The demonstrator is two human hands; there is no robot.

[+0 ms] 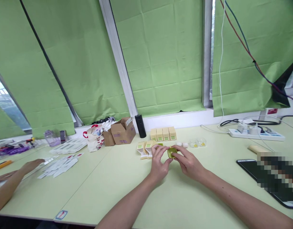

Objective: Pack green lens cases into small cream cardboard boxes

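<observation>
Between my two hands, above the pale table, is a small olive-green square case (171,152). My left hand (159,162) pinches its left side between fingers and thumb. From the right, my right hand (188,160) grips it, with fingertips over its face; what lies inside is hidden. Just behind my left hand two opened cream cartons (142,149) lie with flaps out. A row of closed cream cartons (163,134) with green labels stands farther back. Small whitish pieces (184,145) and two clear round cups (197,142) with yellow centres sit behind my right hand.
A black cylinder (140,126) and an open cardboard box (123,130) stand by the window. White packets (59,167) lie left, near another person's hand (33,166). At right are a power strip (256,134) and a dark tablet-like device (248,168).
</observation>
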